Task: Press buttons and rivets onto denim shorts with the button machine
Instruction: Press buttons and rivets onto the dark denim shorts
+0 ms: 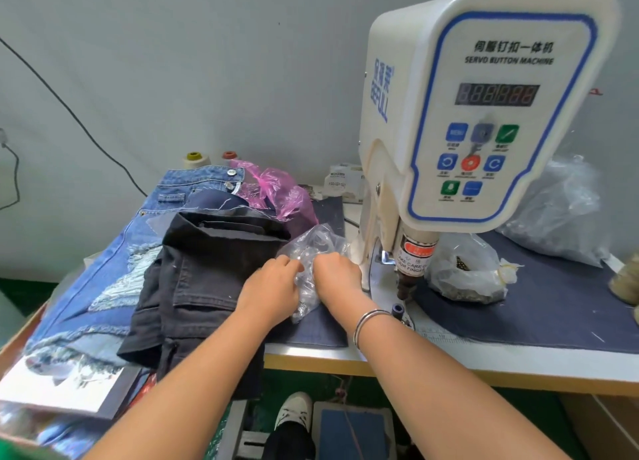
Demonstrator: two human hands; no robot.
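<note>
Head view | left hand [273, 283] and right hand [337, 273] both pinch clear fastener bag [313, 252] | risk: bag tears, buttons scatter beneath button machine [477, 113]

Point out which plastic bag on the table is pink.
The pink bag behind the black denim shorts, beside the blue shorts' waistband. The other bags are clear.

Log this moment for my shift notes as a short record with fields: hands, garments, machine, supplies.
hands: left hand and right hand both grip a clear plastic bag of small metal parts
garments: black denim shorts lie on top of blue distressed denim, left of the hands
machine: servo button machine, nothing under its press head
supplies: second clear bag right of the press; pink bag behind the shorts
</note>
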